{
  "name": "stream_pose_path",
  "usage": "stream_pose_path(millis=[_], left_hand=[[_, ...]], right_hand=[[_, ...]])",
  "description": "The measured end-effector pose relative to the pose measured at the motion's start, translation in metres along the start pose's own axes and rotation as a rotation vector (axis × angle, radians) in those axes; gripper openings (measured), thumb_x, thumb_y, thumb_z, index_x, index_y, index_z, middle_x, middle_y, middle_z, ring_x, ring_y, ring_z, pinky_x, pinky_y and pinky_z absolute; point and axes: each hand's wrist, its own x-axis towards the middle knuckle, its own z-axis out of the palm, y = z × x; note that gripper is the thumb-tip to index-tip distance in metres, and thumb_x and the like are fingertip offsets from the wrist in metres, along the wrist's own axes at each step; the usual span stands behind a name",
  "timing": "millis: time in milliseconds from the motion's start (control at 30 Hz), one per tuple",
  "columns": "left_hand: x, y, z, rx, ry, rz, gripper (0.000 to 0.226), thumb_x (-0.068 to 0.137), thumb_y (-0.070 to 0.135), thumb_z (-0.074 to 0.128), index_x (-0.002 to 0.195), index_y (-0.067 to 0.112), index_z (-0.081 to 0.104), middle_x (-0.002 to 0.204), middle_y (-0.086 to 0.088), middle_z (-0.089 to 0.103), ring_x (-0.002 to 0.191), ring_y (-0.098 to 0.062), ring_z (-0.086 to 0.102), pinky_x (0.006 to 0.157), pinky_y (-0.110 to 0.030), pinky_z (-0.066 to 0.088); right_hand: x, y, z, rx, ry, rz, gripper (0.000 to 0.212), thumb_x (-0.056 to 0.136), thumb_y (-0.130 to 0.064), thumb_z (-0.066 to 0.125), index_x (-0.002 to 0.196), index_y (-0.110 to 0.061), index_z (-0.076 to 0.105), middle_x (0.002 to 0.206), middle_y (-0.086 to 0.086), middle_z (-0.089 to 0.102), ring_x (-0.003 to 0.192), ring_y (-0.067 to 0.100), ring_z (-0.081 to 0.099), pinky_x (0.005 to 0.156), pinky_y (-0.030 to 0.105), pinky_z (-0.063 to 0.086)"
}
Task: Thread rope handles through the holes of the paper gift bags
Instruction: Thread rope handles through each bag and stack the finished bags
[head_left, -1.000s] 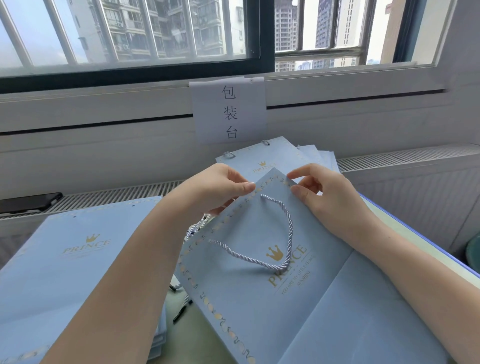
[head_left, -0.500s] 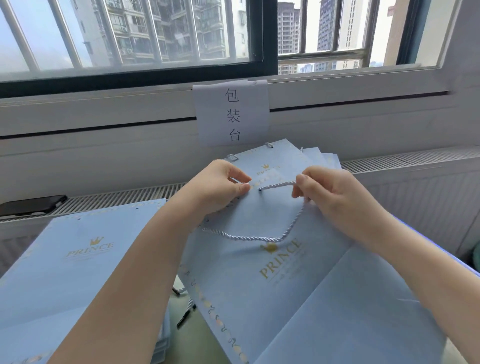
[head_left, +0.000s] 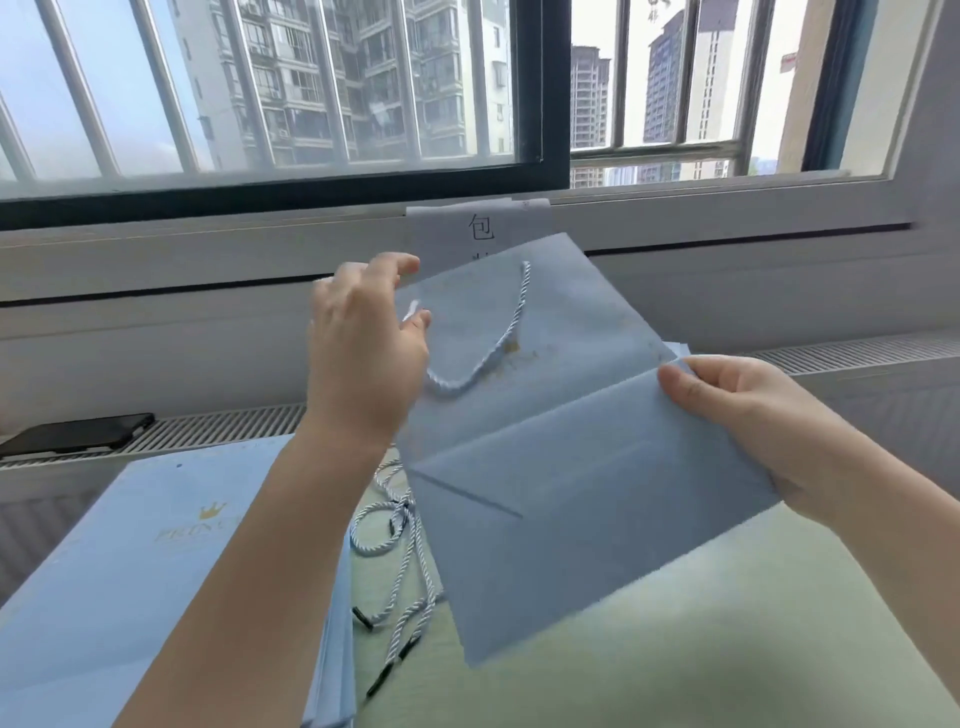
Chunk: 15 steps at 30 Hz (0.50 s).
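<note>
A flat, folded pale-blue paper gift bag (head_left: 561, 431) is held up off the table, tilted, its top edge toward the window and its creased bottom fold toward the camera. A twisted silver-white rope handle (head_left: 498, 338) hangs in a loop across its upper face, one end rising to the bag's top edge and the other running under the left hand (head_left: 363, 343). That hand is at the bag's upper left corner, fingers curled with thumb and fingertips at the paper's edge; motion blur keeps me from telling whether it pinches the bag, the rope, or both. The right hand (head_left: 753, 415) grips the bag's right edge at the fold line, thumb on top and fingers curled beneath. Below the bag, several loose twisted rope handles with dark tips (head_left: 400, 561) lie tangled on the pale green tabletop (head_left: 675, 649). To the left sits a stack of flat light-blue bags printed with a gold crown (head_left: 156, 561). Behind the held bag, a white paper sign with black characters (head_left: 467, 228) hangs from the sill, partly hidden. A dark phone (head_left: 78, 434) lies on the white radiator grille (head_left: 218, 428) at far left.
</note>
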Motion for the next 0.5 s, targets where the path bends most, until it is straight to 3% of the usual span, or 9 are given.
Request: stream_pose_path(millis=[67,133,200,300,367,400,433,467,500], left_hand=[[-0.002,0.015,-0.003,-0.017,-0.142,0.088,0.039,0.090,0.021,0.061,0.128,0.019,0.053,0.120,-0.006,0.057,0.120,-0.024,0.043,0.099,-0.031,0.030],[-0.012,0.034,-0.002,-0.031,-0.454,0.169,0.051,0.086,0.043,0.060,0.133,0.024,0.048,0.132,-0.004,0.052,0.128,-0.020,0.039,0.106,-0.037,0.032],[-0.025,0.052,0.004,0.150,-0.734,0.221,0.078,0.074,0.066,0.054,0.141,0.032,0.033,0.149,-0.003,0.032,0.140,-0.015,0.019,0.114,-0.050,0.019],[-0.038,0.068,0.012,0.360,-0.855,0.269,0.102,0.067,0.075,0.054,0.148,0.037,0.006,0.158,-0.008,0.000,0.146,-0.021,-0.006,0.115,-0.057,0.001],[-0.044,0.073,0.019,0.411,-0.819,0.282,0.107,0.070,0.070,0.060,0.149,0.034,-0.003,0.157,-0.013,0.008,0.145,-0.027,0.010,0.113,-0.049,0.018],[-0.047,0.072,0.024,0.460,-0.665,0.334,0.104,0.072,0.062,0.067,0.149,0.029,0.006,0.148,-0.017,0.031,0.134,-0.030,0.037,0.099,-0.041,0.036],[-0.049,0.070,0.028,0.485,-0.443,0.387,0.095,0.069,0.050,0.077,0.145,0.021,0.027,0.121,-0.013,0.058,0.103,-0.029,0.062,0.073,-0.032,0.044],[-0.049,0.069,0.030,0.473,-0.256,0.405,0.077,0.062,0.034,0.085,0.128,0.015,0.052,0.084,-0.005,0.067,0.066,-0.025,0.067,0.052,-0.027,0.039],[-0.049,0.065,0.033,0.453,-0.106,0.419,0.056,0.056,0.021,0.086,0.107,0.014,0.065,0.057,0.002,0.060,0.042,-0.022,0.059,0.041,-0.021,0.031]], right_hand=[[0.003,0.002,-0.001,0.179,0.132,0.016,0.028,0.093,-0.030,0.053,0.093,-0.007,0.067,0.078,0.007,0.072,0.057,0.018,0.067,0.047,0.026,0.053],[0.005,0.002,0.001,0.351,0.204,0.016,0.024,0.094,-0.029,0.051,0.092,-0.010,0.066,0.075,0.005,0.070,0.053,0.016,0.065,0.044,0.023,0.051],[0.005,0.002,0.003,0.498,0.213,0.013,0.022,0.095,-0.028,0.049,0.095,-0.013,0.065,0.074,0.004,0.069,0.054,0.014,0.065,0.044,0.020,0.049],[0.004,0.002,0.007,0.703,0.162,0.017,0.022,0.095,-0.030,0.048,0.096,-0.016,0.064,0.072,-0.001,0.070,0.059,0.011,0.067,0.049,0.017,0.051],[0.003,0.001,0.009,0.805,0.036,-0.045,0.027,0.092,-0.035,0.047,0.100,-0.019,0.067,0.091,-0.001,0.073,0.080,0.013,0.070,0.065,0.024,0.056],[0.003,0.000,0.012,0.815,-0.057,-0.082,0.032,0.091,-0.039,0.045,0.102,-0.021,0.069,0.104,-0.002,0.071,0.094,0.015,0.068,0.076,0.031,0.056],[0.002,0.001,0.014,0.781,-0.135,-0.116,0.037,0.090,-0.043,0.042,0.105,-0.024,0.069,0.115,-0.003,0.067,0.107,0.016,0.064,0.086,0.038,0.053],[0.001,0.001,0.017,0.722,-0.204,-0.142,0.042,0.090,-0.046,0.038,0.109,-0.025,0.069,0.124,-0.004,0.063,0.116,0.016,0.059,0.094,0.042,0.048],[0.001,0.003,0.019,0.654,-0.264,-0.163,0.045,0.090,-0.047,0.036,0.116,-0.025,0.065,0.130,-0.004,0.059,0.123,0.016,0.054,0.098,0.044,0.045]])
